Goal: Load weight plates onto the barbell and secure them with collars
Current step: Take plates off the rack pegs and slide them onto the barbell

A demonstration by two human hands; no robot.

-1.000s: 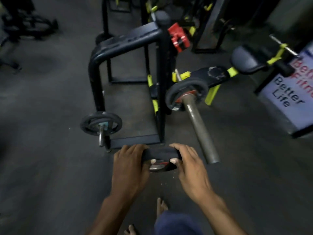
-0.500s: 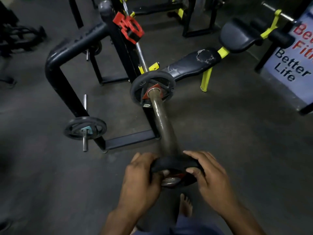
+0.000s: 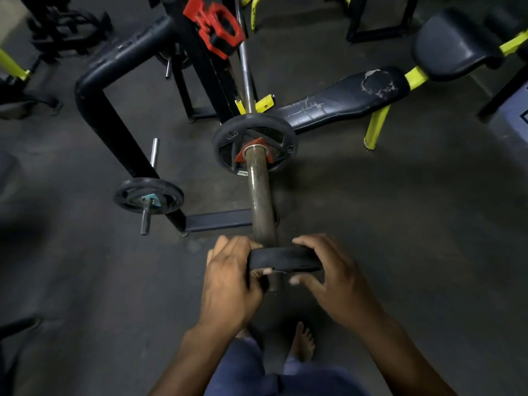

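Note:
A small black weight plate [image 3: 285, 260] sits around the near end of the barbell sleeve [image 3: 261, 201], whose tip shows just below it. My left hand [image 3: 230, 284] grips the plate's left edge and my right hand [image 3: 331, 277] grips its right edge. Farther up the sleeve another black plate [image 3: 255, 148] with a red hub rests against the bar's collar. A red clamp collar [image 3: 215, 27] hangs on the rack upright above.
A black rack frame [image 3: 114, 118] stands to the left, carrying a plate on a storage peg [image 3: 148, 195]. A worn dark bench [image 3: 348, 95] with yellow legs lies to the right. My bare feet [image 3: 304, 341] stand on the grey floor below the sleeve.
Both hands carried the small plate from left of the sleeve's end to it, then pushed it on; the sleeve tip now pokes through the plate's hole.

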